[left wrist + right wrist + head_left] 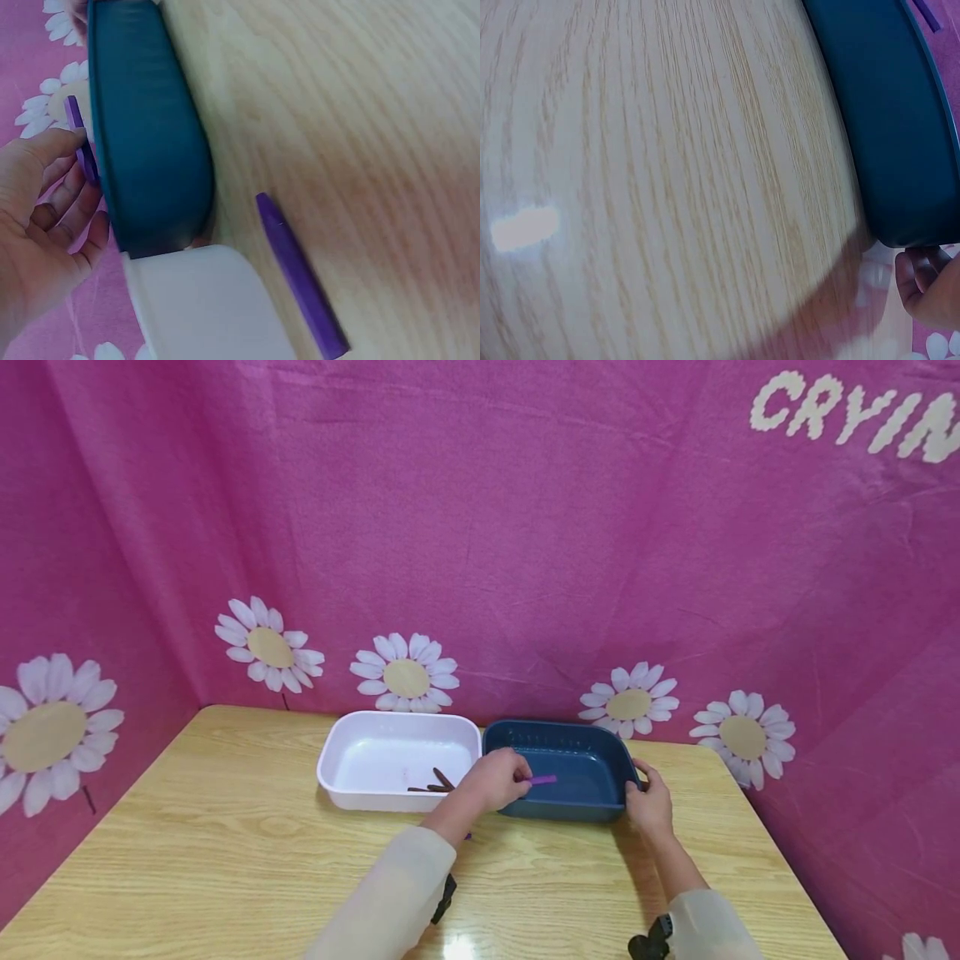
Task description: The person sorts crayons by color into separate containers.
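Purple stick (543, 779) | roughly level, free end rightward over blue bin (592, 814) | pinched by left hand (495, 779) fingertips

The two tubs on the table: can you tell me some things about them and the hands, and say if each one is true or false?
1. The left hand pinches a purple stick over the blue tub. True.
2. The white tub holds nothing. False: brown sticks lie in it.
3. The right hand grips the blue tub's rim. True.
4. The tubs stand far apart. False: they sit side by side.
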A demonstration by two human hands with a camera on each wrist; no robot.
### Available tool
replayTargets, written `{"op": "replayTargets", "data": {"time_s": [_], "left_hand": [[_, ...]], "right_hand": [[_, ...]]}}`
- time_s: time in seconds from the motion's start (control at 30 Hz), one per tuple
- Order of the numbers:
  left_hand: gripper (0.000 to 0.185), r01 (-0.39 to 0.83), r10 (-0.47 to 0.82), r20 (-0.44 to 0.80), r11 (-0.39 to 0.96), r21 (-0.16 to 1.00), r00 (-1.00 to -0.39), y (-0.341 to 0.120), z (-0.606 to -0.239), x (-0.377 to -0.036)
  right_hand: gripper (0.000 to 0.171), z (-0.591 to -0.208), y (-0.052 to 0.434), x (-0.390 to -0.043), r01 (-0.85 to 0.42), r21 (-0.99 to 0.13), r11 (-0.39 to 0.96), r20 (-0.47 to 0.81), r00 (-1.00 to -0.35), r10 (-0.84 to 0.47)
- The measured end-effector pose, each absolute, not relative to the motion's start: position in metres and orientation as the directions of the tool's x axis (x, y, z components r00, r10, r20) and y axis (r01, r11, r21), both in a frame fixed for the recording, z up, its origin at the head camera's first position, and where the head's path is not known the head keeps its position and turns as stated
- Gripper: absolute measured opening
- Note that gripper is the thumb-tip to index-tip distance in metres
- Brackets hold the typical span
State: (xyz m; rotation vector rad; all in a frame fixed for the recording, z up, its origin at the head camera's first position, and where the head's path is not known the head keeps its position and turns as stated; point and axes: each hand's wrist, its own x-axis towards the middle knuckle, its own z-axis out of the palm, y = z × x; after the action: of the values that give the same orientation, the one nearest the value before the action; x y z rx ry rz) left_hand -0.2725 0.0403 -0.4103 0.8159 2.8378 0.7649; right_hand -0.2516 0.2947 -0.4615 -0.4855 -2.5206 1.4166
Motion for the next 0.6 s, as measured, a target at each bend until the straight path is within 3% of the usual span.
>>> {"op": "replayTargets", "data": {"time_s": [0.6], "left_hand": [[0.014, 0.499, 0.542, 0.079, 0.695, 0.518, -0.836, 0.0385, -0.4158, -0.2705]], "right_hand": [[0.048, -0.4587, 0.2931, -0.2509, 0.192, -0.867, 0.461, -0.005, -0.926, 0.377]]}}
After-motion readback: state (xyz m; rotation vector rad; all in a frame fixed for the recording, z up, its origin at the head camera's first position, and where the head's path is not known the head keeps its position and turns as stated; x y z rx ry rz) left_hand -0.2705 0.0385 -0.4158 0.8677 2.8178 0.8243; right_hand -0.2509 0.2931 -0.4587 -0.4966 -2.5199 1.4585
